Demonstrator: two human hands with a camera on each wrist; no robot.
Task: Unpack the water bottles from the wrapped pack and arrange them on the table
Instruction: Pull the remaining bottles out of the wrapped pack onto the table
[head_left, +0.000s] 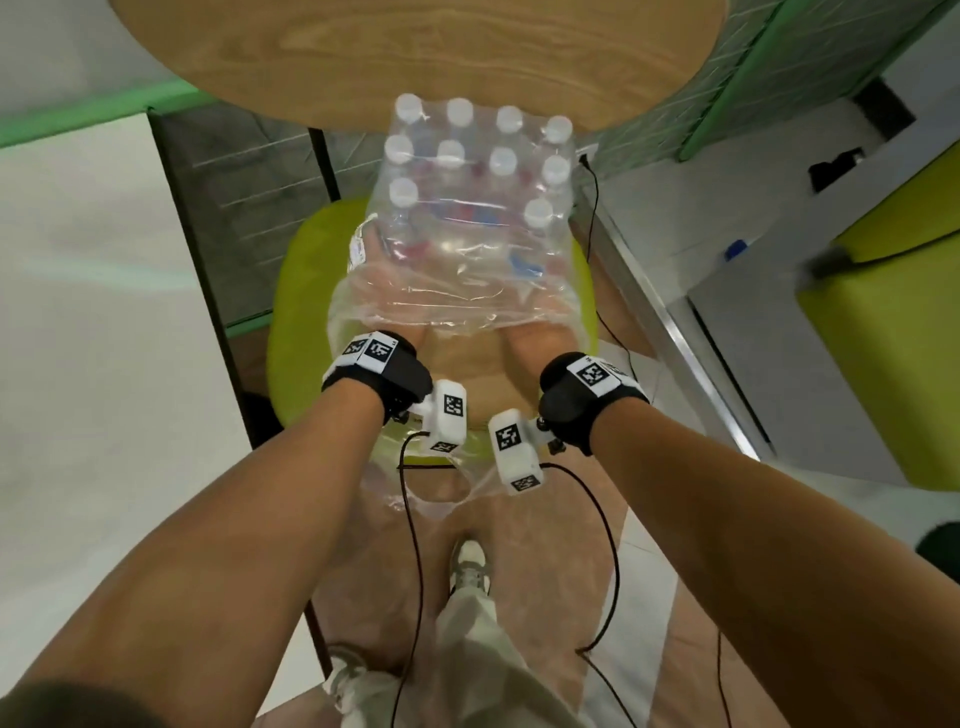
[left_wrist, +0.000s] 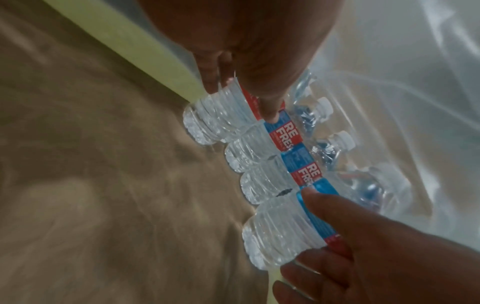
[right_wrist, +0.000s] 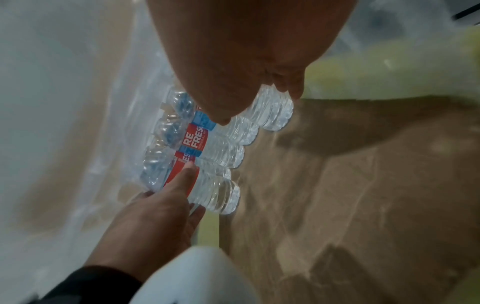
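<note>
The pack (head_left: 467, 208) of water bottles hangs in the air over a lime-green stool (head_left: 301, 312), just short of the round wooden table (head_left: 415, 52). White caps (head_left: 408, 106) show through the top of the clear wrap (head_left: 457, 301), whose near end is torn open and sags loose down toward the floor.

Both hands reach in through that opening. The left hand (head_left: 400, 332) is curled round the outermost bottle (right_wrist: 215, 193) on its side of the near row, thumb lying across the red and blue label (right_wrist: 193, 142) and fingers tucked under the bottle's body. The right hand (head_left: 535, 338) does the same at the other end: its thumb (left_wrist: 319, 207) presses on the label of its end bottle (left_wrist: 280, 232) while its fingers (left_wrist: 303, 273) wrap underneath. Four bottles lie side by side between the two grips, bases toward the person.

Each wrist wears a black strap with a white marker block (head_left: 447, 415), and thin black cables (head_left: 415, 545) trail down from them. Below, a pale shoe (head_left: 470, 564) stands on tan floor
</note>
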